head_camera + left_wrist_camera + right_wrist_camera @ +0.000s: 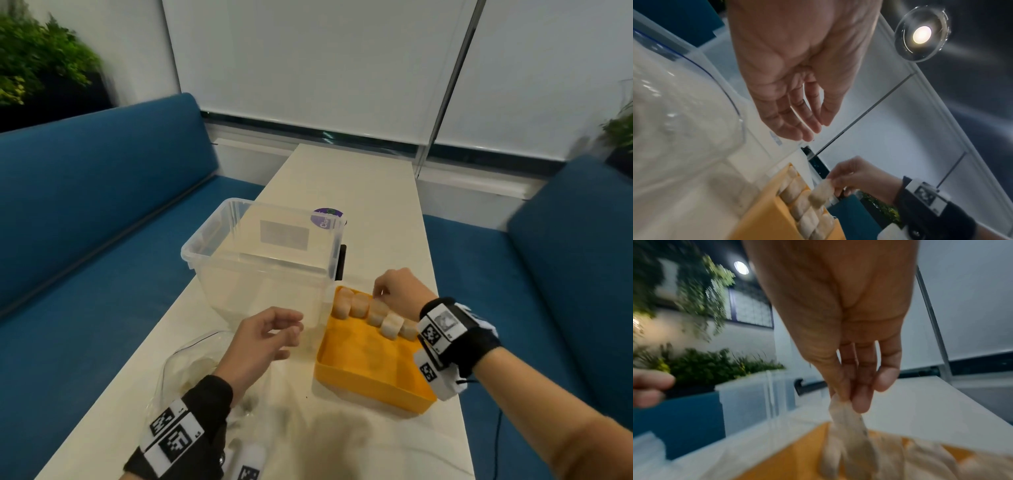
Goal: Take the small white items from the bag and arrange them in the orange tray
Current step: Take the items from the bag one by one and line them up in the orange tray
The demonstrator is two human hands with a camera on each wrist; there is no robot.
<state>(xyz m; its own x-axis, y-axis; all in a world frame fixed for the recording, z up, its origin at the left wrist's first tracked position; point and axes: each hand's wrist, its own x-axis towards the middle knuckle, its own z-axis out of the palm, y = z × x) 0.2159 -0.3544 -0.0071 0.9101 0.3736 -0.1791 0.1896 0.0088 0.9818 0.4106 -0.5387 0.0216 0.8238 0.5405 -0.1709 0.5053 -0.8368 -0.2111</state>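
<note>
The orange tray (363,363) lies on the table by my right hand, with several small white items (356,305) lined along its far edge. My right hand (382,294) pinches one white item (846,418) between thumb and fingers, just above that row (803,209); the left wrist view shows the same item (822,193) in the same grip. My left hand (287,332) hovers empty with relaxed fingers (809,128) between the tray and the clear plastic bag (191,363). The bag lies crumpled on the table at the left, with pale items dimly visible inside it.
A clear plastic bin (205,240) stands just behind the tray and my left hand, with a black clip (340,262) on its right side. A purple round lid (327,217) lies behind it. Blue sofa cushions (85,205) flank the narrow white table (376,192).
</note>
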